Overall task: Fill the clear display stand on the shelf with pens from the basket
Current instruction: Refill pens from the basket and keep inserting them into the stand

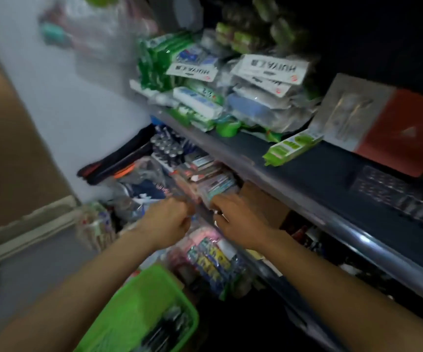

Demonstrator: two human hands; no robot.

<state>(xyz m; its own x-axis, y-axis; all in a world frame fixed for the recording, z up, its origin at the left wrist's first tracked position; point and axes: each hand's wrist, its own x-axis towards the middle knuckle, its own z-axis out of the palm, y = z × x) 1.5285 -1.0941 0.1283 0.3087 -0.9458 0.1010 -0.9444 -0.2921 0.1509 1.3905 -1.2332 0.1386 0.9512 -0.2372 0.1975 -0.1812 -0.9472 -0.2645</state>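
Both hands reached under the shelf: the left hand was closed in a fist, on what I could not tell; the right hand lay loosely curled on blurred packets. Pens sat in the green basket; light, stiff and slippery, probably best pinched mid-barrel.

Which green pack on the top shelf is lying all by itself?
The long green pack at the shelf's front edge, lying apart from the heaped pile of packs.

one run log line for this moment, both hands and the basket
left hand: fisted at lower shelf stock | right hand: on stock there, grip unclear | green basket: near camera, pens inside | display stand: not discernible
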